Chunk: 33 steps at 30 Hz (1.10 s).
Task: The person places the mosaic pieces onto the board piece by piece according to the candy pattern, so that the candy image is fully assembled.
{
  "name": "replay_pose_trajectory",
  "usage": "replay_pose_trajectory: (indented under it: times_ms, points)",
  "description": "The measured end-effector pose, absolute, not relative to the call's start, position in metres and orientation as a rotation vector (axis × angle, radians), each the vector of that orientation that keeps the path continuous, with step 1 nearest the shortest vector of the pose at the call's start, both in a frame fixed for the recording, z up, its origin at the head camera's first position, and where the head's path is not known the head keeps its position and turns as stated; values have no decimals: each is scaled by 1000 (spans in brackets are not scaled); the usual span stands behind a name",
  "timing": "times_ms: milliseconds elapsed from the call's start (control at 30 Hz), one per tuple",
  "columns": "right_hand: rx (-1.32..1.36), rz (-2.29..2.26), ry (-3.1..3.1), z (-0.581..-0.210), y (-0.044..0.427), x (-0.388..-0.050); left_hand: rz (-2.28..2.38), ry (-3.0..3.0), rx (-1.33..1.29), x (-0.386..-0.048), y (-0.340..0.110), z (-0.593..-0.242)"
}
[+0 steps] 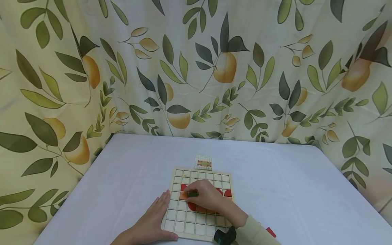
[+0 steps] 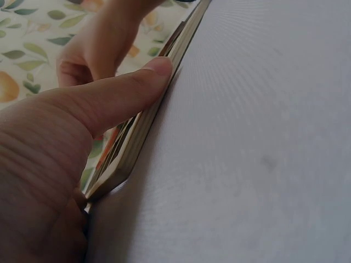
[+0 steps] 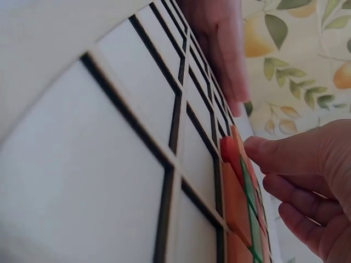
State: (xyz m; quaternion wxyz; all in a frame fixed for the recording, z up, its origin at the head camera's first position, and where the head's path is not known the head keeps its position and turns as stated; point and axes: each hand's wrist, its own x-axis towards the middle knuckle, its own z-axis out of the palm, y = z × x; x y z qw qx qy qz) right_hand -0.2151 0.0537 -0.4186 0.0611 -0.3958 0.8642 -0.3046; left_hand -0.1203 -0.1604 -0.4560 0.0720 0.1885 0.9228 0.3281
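A square grid board [image 1: 185,226] lies on the white-covered table, with red, orange and green tiles in its middle rows. My right hand [image 1: 206,194] reaches over it from the right. Its thumb and fingertips pinch at an orange tile [image 1: 182,195] near the board's left side; the fingertips partly cover it. A green tile [image 1: 193,194] shows in the gap under the fingers. In the right wrist view the thumb [image 3: 263,150] meets the tile row's end. My left hand [image 1: 152,219] lies along the left edge with straight fingers, its thumb [image 2: 129,93] against the front edge.
A small picture card [image 1: 203,163] with a red, green and orange pattern lies just beyond the board's far edge. A red piece [image 1: 271,232] lies on the table beside my right forearm. A leaf-and-fruit patterned curtain [image 1: 196,68] hangs behind the table.
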Motion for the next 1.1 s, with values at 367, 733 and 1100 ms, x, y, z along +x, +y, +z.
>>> replay_pose_trajectory:
  times_ms: [367,733,1100]
  points:
    - [-1134,-982,2659,-416,90,-209,1013,2812,583,-119,-163,-460]
    - [-996,-1011,2746,-414,132,-201,1015,2819,599,-119,-162,-462]
    - [-843,-978,2858,-407,175,-186,987,2820,609,-122,-162,-463]
